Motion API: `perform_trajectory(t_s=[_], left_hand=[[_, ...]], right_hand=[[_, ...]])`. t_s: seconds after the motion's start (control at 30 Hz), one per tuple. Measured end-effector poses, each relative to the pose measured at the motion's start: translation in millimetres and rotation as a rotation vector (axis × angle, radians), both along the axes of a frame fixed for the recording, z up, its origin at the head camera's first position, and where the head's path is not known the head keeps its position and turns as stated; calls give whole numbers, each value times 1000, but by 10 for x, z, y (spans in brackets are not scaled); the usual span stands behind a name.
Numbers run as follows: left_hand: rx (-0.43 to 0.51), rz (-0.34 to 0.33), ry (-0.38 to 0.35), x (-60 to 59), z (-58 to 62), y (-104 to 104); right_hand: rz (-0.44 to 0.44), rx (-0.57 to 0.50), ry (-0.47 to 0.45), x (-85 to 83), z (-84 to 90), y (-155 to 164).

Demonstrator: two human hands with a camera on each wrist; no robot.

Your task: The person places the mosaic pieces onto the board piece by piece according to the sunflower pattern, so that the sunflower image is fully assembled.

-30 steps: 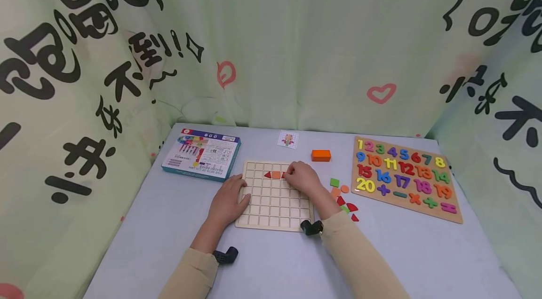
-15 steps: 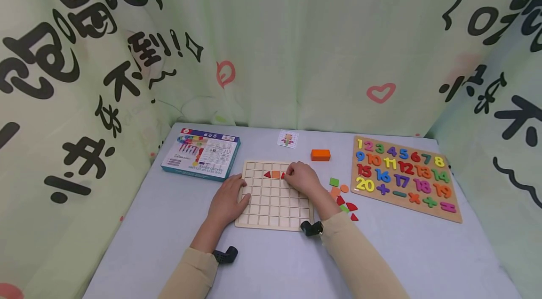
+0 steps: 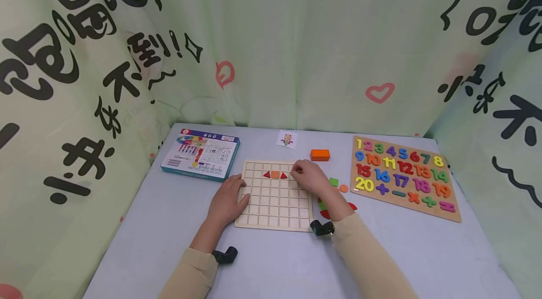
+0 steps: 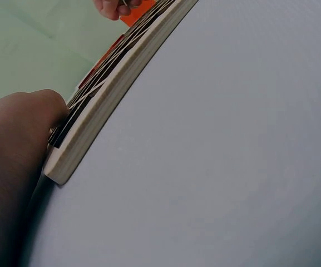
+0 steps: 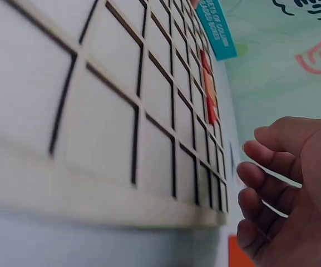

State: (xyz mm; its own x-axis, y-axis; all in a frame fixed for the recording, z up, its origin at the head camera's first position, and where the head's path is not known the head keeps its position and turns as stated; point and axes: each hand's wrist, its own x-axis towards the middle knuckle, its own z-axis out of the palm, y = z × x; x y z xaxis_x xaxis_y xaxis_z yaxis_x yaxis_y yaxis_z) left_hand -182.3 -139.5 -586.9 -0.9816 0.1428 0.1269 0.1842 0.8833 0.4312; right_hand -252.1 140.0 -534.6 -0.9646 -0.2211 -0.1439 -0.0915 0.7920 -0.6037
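Observation:
A light wooden grid board (image 3: 271, 205) lies on the table, marked off into small square cells. In its second row from the far edge sit an orange square (image 3: 275, 175) and, on either side of it, a red triangle (image 3: 267, 174) and another red triangle (image 3: 283, 176). The left hand (image 3: 226, 202) rests at the board's left edge, its thumb lying over the rim. Above the board's far right part is the right hand (image 3: 311, 179). In the right wrist view its fingers (image 5: 260, 178) are loosely curled with nothing between them.
Loose pieces lie right of the board, partly behind the right forearm: a green square (image 3: 333, 182), an orange disc (image 3: 344, 188) and red shapes (image 3: 325, 214). Around stand a number puzzle (image 3: 406, 214), an orange block (image 3: 320, 155), a pattern card (image 3: 287, 139) and a box (image 3: 201, 154).
The right hand has let go of the right-hand red triangle and moved slightly to the right, leaving that triangle fully visible in its cell. The left hand stays put.

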Motion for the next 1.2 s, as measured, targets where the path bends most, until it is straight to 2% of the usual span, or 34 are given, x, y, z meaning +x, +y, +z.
perform_trajectory(t_s=[0.27,0.47,0.63,0.9,1.2], left_hand=[[-13,5,-3,-6,-23,-2],[-8,2,1,-4,-16,0],[-1,9,9,-1,-25,3],[-1,7,9,2,-40,2],[7,8,4,2,-36,1]], right_hand=[[-68,7,-7,45,194,413],[-109,20,-36,115,231,759],[-92,19,-78,214,245,988],[-49,52,-123,400,177,1244],[-37,55,-161,468,-11,1355]])
